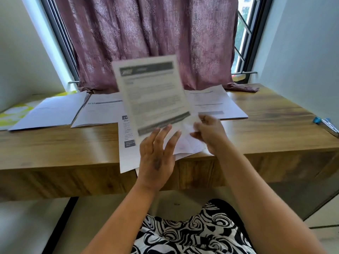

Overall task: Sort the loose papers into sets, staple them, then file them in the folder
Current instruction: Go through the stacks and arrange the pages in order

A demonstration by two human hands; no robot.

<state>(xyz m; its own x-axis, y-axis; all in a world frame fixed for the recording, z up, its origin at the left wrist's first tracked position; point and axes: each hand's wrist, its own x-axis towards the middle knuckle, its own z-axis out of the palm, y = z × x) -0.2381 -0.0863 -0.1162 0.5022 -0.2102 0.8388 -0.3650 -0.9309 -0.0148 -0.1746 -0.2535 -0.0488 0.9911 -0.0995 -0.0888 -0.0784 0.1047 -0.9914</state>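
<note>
The right hand pinches the bottom corner of a white printed paper sheet with dark grey bars and holds it up, standing almost straight. The sheet is blurry. The left hand is just beside that pinch, with its fingers spread wide and straight, its tips at the sheet's bottom edge; it grips nothing. Under both hands lies a loose pile of white papers, hanging a little over the near edge of the brown wooden desk. Beyond the pinch, three white paper sets lie flat in a row before a purple patterned curtain. Far off to the right of the pinch sits a small blue thing.
</note>
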